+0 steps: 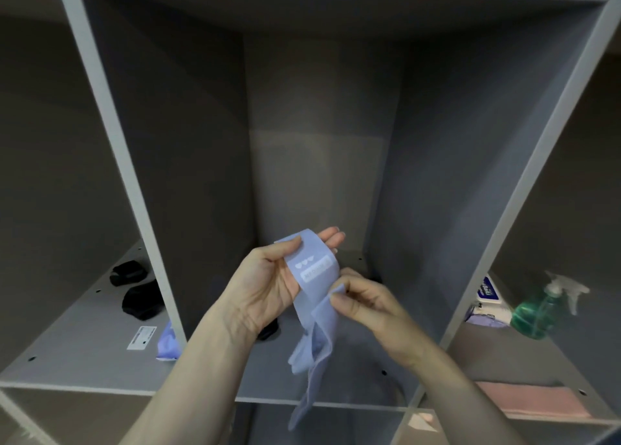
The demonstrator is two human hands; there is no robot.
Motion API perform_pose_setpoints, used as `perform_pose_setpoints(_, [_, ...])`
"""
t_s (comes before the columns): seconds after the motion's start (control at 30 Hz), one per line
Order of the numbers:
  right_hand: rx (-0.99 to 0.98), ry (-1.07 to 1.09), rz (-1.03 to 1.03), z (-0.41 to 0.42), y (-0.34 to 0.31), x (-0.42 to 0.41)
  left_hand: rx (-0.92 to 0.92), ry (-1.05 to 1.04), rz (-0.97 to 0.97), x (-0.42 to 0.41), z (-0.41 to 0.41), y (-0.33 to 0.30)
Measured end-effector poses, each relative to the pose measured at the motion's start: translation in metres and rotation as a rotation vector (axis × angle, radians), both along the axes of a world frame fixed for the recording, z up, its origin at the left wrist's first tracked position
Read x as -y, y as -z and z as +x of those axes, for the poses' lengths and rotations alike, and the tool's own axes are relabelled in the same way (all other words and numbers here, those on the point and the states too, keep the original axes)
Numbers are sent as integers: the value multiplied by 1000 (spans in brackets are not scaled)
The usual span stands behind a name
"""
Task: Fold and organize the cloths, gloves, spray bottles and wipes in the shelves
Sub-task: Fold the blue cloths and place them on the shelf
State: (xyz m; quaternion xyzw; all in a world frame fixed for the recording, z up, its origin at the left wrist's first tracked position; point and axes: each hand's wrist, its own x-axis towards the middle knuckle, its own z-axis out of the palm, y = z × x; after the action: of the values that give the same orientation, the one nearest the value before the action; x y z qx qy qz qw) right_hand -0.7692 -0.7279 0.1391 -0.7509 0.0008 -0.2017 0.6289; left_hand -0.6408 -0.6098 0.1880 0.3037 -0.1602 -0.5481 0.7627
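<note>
Glove point(316, 296), pale blue, thin, held in the air in front of the middle bay of the shelf point(111, 115), above its floor. Cuff end up, printed white label facing the camera; the rest hangs down limp and twisted, so the long axis runs near vertical, leaning slightly from upper left to lower right. Finger end lowest, past the shelf's front edge.

Left hand point(268, 283): palm up, cuff draped across it, thumb pressing the cuff edge against the fingers. A pinch, not a full fist. Probably serves as the flat support to fold against.

Right hand point(363, 301): thumb and forefinger nip a side edge of the glove just below the label, other fingers curled. Looks like it is drawing the edge out to untwist and flatten the piece before folding.

Judgement: glove not yet folded or placed; middle bay seems the likely destination.

Outward. Left bay: two black bundles point(134, 290) on the floor, a white sticker point(141, 337) near the front, and something pale purple point(169, 344) at the divider, partly hidden. A dark item point(268, 330) sits behind the left wrist, unclear. Right bay: wipes pack point(489, 301) toward the back, green spray bottle point(541, 307) just beside it, trigger pointing right. Pink cloth point(534, 399) lies flat at that bay's front.
</note>
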Motion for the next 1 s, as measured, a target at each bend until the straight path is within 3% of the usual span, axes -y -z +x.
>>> perform_pose_setpoints(0.23, [58,-54,-2,-7,-1,5,-53,-46,49,-8,12,4])
perform_pose_setpoints(0.4, [-5,-96,-78,-6,-4,2,-115,-38,62,-4,11,10])
perform_pose_setpoints(0.8, [63,18,-76,-8,3,-4,-86,-97,90,0,12,15])
perform_pose_setpoints(0.9, [124,88,-15,-8,3,0,-39,-107,111,-1,14,22])
perform_pose_setpoints(1.0, [151,96,175,-2,-4,5,78,-55,151,-1,12,32])
